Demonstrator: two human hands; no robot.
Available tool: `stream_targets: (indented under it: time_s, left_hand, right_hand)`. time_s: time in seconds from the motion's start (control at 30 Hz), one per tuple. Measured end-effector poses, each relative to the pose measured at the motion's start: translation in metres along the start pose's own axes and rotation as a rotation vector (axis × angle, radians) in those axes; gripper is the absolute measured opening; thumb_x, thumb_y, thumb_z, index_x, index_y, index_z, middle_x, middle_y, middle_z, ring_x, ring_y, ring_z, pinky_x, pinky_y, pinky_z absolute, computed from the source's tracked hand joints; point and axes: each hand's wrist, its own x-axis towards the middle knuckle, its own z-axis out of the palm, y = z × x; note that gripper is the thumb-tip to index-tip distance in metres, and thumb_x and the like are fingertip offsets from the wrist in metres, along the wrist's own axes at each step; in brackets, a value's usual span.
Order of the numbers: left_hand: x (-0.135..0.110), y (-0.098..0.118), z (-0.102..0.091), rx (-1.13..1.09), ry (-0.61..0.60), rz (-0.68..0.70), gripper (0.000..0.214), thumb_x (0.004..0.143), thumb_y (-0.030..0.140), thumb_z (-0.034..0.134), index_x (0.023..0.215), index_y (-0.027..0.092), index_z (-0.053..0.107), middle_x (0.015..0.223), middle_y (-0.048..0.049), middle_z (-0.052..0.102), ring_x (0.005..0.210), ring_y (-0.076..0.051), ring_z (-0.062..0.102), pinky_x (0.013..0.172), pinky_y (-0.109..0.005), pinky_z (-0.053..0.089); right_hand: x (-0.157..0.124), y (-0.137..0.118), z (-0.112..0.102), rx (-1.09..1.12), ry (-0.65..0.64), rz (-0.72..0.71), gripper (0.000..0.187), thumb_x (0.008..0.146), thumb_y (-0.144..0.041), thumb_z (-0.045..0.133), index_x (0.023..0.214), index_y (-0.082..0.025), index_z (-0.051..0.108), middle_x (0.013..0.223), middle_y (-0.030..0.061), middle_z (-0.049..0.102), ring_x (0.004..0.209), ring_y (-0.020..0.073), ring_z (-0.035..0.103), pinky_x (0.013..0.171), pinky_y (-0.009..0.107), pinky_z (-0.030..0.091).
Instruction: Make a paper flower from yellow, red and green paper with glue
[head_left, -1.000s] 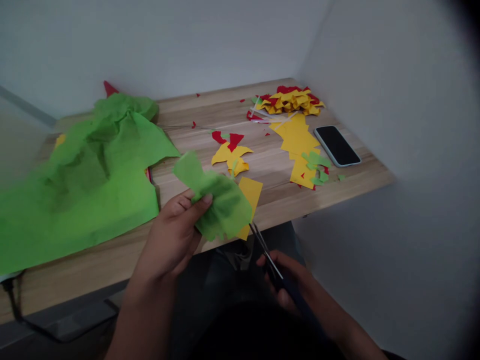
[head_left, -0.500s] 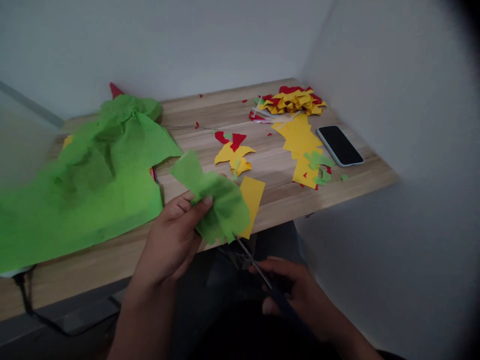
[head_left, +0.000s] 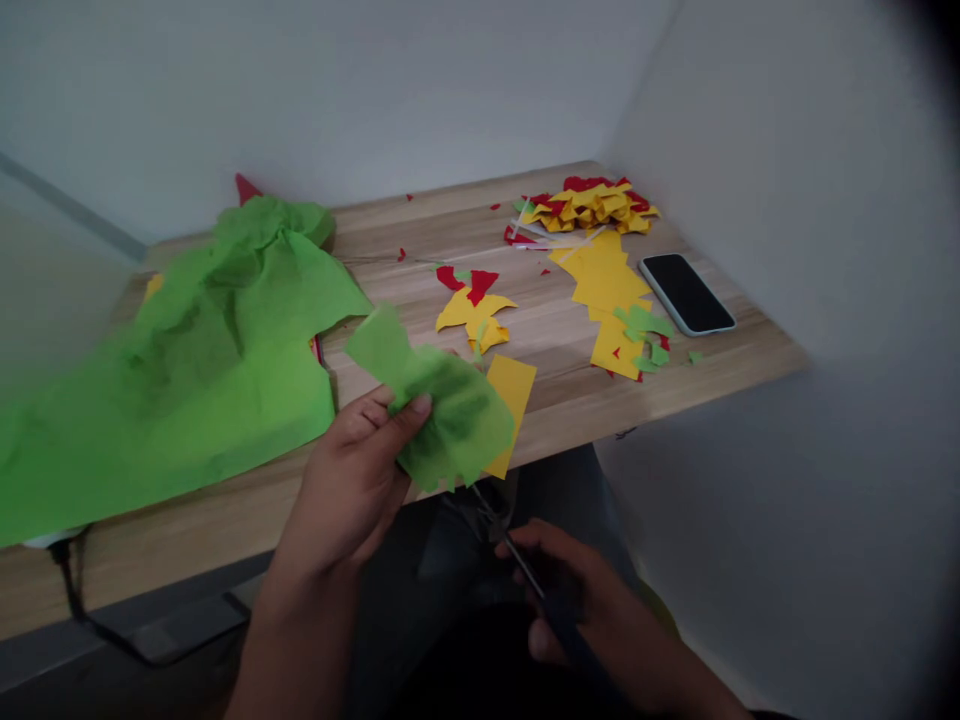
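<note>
My left hand [head_left: 367, 460] pinches a piece of green crepe-like paper [head_left: 461, 420] between thumb and fingers, over the table's front edge. The paper has a narrow upper strip, a wide rounded lower part and small notches along its bottom rim. In my right hand [head_left: 570, 580] is a pair of scissors [head_left: 525, 565], dark-handled, its blades pointing up toward that notched rim. Whether the blades touch the paper I cannot tell. Just behind the green piece lies a yellow paper rectangle [head_left: 514, 410], partly covered by it.
A large green sheet [head_left: 247, 380] covers the table's left side. Red and yellow cut-outs [head_left: 480, 310] lie mid-table. Yellow sheets [head_left: 600, 275], green scraps [head_left: 645, 325] and crumpled yellow pieces [head_left: 592, 208] are on the right, beside a phone [head_left: 688, 292]. A black cable [head_left: 75, 600] hangs at front left.
The scissors' tips have drawn slightly down from the green paper's lower edge. The paper's rounded part looks more spread to the right. The whole view has shifted a little.
</note>
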Motion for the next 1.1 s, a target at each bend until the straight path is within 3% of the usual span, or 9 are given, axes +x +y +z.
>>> stream_targets:
  time_s: [0.1, 0.2, 0.37, 0.63, 0.8, 0.93, 1.1]
  left_hand:
    - [0.000, -0.001, -0.001, 0.001, -0.001, 0.005, 0.005, 0.078, 0.019, 0.076, 0.082, 0.018, 0.074, 0.086, -0.0049, 0.076, 0.091, -0.020, 0.073, 0.085, -0.029, 0.061]
    - [0.001, -0.001, 0.001, -0.017, -0.027, 0.011, 0.012, 0.078, 0.019, 0.077, 0.089, 0.017, 0.075, 0.093, -0.0067, 0.077, 0.098, -0.023, 0.072, 0.090, -0.032, 0.060]
    - [0.003, 0.001, 0.004, -0.077, -0.020, 0.049, 0.015, 0.079, 0.019, 0.075, 0.094, 0.016, 0.076, 0.101, -0.0081, 0.078, 0.108, -0.027, 0.070, 0.095, -0.035, 0.058]
    - [0.001, -0.002, 0.005, -0.093, -0.043, 0.030, 0.017, 0.080, 0.021, 0.075, 0.097, 0.017, 0.076, 0.103, -0.0081, 0.078, 0.106, -0.026, 0.071, 0.092, -0.034, 0.060]
    - [-0.001, -0.002, 0.009, -0.093, -0.070, 0.010, 0.019, 0.081, 0.023, 0.075, 0.100, 0.018, 0.076, 0.102, -0.0076, 0.078, 0.105, -0.026, 0.072, 0.091, -0.034, 0.060]
    - [-0.001, 0.000, 0.007, -0.105, 0.001, 0.067, 0.017, 0.081, 0.020, 0.074, 0.098, 0.019, 0.076, 0.101, -0.0067, 0.078, 0.110, -0.027, 0.070, 0.094, -0.035, 0.059]
    - [-0.001, 0.004, 0.002, -0.080, 0.013, 0.006, 0.019, 0.078, 0.015, 0.075, 0.096, 0.020, 0.077, 0.101, -0.0056, 0.079, 0.107, -0.026, 0.071, 0.088, -0.031, 0.062]
  right_hand:
    - [0.006, 0.003, 0.007, 0.000, 0.079, -0.011, 0.039, 0.062, -0.034, 0.083, 0.097, -0.024, 0.070, 0.088, 0.0011, 0.061, 0.076, 0.0173, 0.053, 0.072, 0.032, 0.044]
    - [0.005, 0.004, 0.006, 0.066, 0.036, 0.067, 0.037, 0.068, -0.028, 0.078, 0.103, -0.025, 0.067, 0.081, -0.0020, 0.057, 0.068, 0.0133, 0.049, 0.066, 0.028, 0.042]
    - [-0.004, 0.003, -0.001, 0.096, -0.095, 0.013, 0.051, 0.075, -0.014, 0.065, 0.122, -0.031, 0.058, 0.103, -0.0005, 0.060, 0.085, 0.0153, 0.054, 0.078, 0.029, 0.044]
    - [0.009, 0.006, 0.009, 0.046, 0.007, 0.020, 0.055, 0.070, -0.022, 0.074, 0.123, -0.030, 0.062, 0.118, 0.0055, 0.061, 0.101, 0.0240, 0.059, 0.087, 0.038, 0.048]
    - [0.014, 0.005, 0.016, 0.063, -0.020, -0.059, 0.053, 0.067, -0.024, 0.075, 0.120, -0.029, 0.068, 0.113, 0.0059, 0.063, 0.101, 0.0254, 0.060, 0.091, 0.043, 0.048]
    - [0.013, 0.010, 0.017, 0.111, 0.023, -0.051, 0.056, 0.068, -0.028, 0.077, 0.122, -0.030, 0.066, 0.121, 0.0074, 0.062, 0.099, 0.0247, 0.061, 0.089, 0.043, 0.050]
    - [0.010, 0.010, 0.007, 0.142, 0.063, -0.062, 0.048, 0.072, -0.032, 0.074, 0.119, -0.027, 0.065, 0.102, 0.0053, 0.064, 0.089, 0.0209, 0.060, 0.085, 0.039, 0.051]
